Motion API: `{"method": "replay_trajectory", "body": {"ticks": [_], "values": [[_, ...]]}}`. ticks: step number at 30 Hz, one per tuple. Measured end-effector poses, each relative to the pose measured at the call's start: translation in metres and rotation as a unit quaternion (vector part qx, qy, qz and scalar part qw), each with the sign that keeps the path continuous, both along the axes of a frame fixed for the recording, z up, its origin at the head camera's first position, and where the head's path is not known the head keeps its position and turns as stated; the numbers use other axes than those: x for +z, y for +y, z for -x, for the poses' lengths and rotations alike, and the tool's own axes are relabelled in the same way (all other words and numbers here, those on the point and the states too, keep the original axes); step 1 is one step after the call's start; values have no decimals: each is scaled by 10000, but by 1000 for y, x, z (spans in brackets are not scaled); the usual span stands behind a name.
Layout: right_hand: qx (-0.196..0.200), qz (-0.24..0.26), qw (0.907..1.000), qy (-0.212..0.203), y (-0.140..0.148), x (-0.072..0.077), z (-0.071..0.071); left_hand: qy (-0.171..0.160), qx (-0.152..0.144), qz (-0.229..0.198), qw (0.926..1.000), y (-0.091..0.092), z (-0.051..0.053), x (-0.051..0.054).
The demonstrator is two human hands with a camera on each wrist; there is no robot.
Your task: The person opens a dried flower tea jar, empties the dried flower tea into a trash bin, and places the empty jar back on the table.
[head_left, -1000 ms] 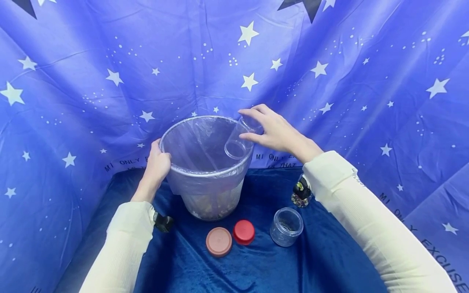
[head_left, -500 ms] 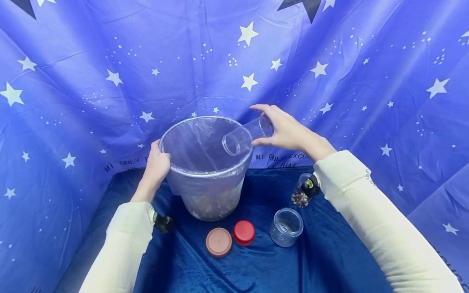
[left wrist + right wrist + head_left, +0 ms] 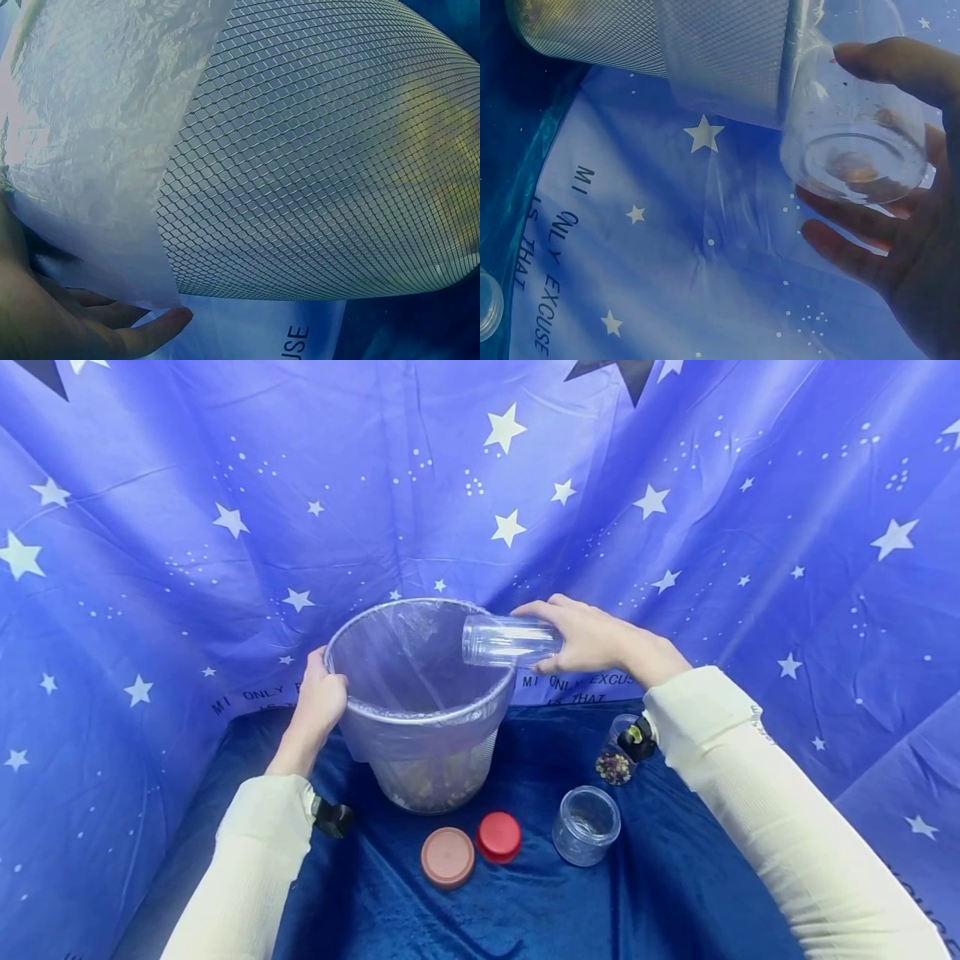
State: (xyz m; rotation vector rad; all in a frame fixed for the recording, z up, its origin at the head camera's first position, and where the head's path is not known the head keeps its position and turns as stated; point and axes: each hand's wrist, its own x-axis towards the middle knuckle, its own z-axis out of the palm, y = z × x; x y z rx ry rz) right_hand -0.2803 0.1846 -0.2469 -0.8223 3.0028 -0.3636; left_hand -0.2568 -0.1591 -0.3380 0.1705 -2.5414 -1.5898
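Observation:
A wire-mesh wastebasket (image 3: 480,762) lined with a clear plastic bag (image 3: 420,739) stands on the table, with blurred yellowish bits showing low inside it. My left hand (image 3: 321,697) grips its rim on the left side; the left wrist view has the fingers (image 3: 154,334) under the bag's folded edge. In my right hand (image 3: 592,635) a clear plastic jar (image 3: 502,641) is held by its base end, lying nearly level. Its mouth reaches over the basket's right rim. Small specks cling inside the jar in the right wrist view.
An orange-pink lid (image 3: 447,857) and a red lid (image 3: 498,837) lie in front of the basket. To their right stand an uncovered clear jar (image 3: 587,827) and, farther back, a clear jar with mixed dried bits (image 3: 615,767). A starry blue cloth (image 3: 390,477) hangs behind.
My right hand has drawn back to the right, and the jar has turned from a steep mouth-down tilt to nearly level. The left hand stays on the rim.

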Motion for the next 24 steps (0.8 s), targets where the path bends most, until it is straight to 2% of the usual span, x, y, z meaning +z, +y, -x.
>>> {"method": "replay_trajectory", "body": {"ticks": [5, 11, 18, 24], "values": [[-29, -296, 9994, 186, -1, -1, 0, 23, -12, -32, 10000, 0, 0, -1], [-146, -577, 9981, 183, -8, -1, -1, 83, 13, -28, 10000, 1, 1, -1], [-74, -816, 9950, 571, -17, -2, -1, 57, 16, -14, 10000, 1, 1, -2], [-36, -881, 9947, 534, -22, -3, -3, 67, 22, -16, 10000, -1, 2, -3]]}}
